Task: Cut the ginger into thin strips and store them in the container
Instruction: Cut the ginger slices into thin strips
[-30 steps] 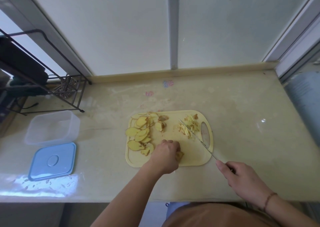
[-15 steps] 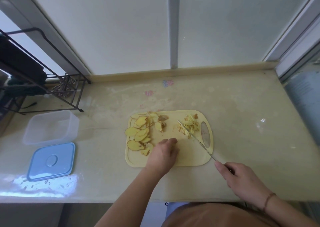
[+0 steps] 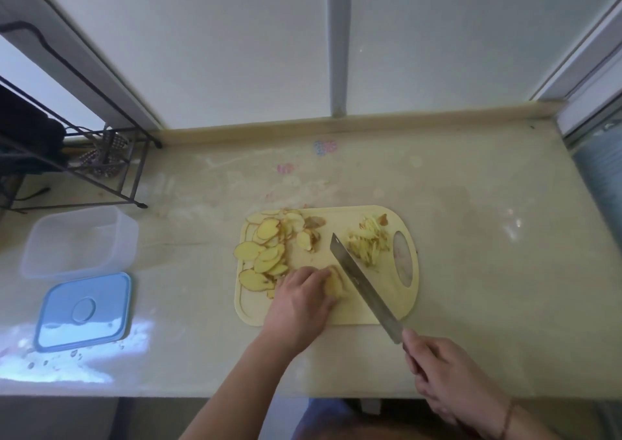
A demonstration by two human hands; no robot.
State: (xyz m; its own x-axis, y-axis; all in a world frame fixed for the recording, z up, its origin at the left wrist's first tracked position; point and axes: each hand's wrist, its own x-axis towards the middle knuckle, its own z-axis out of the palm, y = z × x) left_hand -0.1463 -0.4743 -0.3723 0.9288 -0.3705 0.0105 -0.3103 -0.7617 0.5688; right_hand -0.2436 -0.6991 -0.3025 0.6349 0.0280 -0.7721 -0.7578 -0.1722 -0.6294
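Ginger slices (image 3: pixel 334 285) pinned under the left hand (image 3: pixel 299 301), just left of the knife (image 3: pixel 365 288).
Left fingers curl over the stack; right hand (image 3: pixel 447 377) grips the handle, blade alongside, angled across the cutting board (image 3: pixel 380 308).

No legible text, label, brand or number appears. Two small coloured marks (image 3: pixel 325 147) sit on the tabletop (image 3: pixel 471 204) at 12 o'clock of the cutting board (image 3: pixel 380 308); they cannot be read.

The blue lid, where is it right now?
In the head view, the blue lid lies flat on the counter at the far left, just in front of the clear container, well left of the cutting board.
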